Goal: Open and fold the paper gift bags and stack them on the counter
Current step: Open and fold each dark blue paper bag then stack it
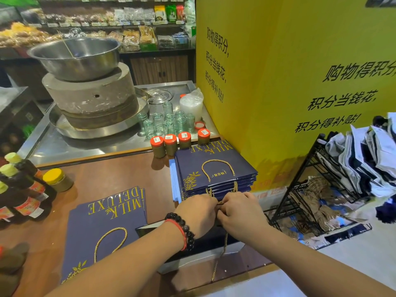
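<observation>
Left hand [196, 213] and right hand [239, 213] meet knuckle to knuckle, fingers curled on top edge of an open navy gift bag [192, 243] on the wooden counter [111, 179]. Stack of flat navy bags [214, 168] just behind; two flat bags [102, 230] left. Four red-capped jars [179, 144] beyond the stack.

Gold lettering "MILK DELUXE" was read, inverted to the camera, on the top navy bag of the stack [214, 168] and on the flat bag [100, 230] lying on the tabletop [120, 174]. The yellow wall panel [289, 61] bore black Chinese text, twice: "购物得积分, 积分当钱花, 积分得补贴!" Jar-lid stickers were illegible.
</observation>
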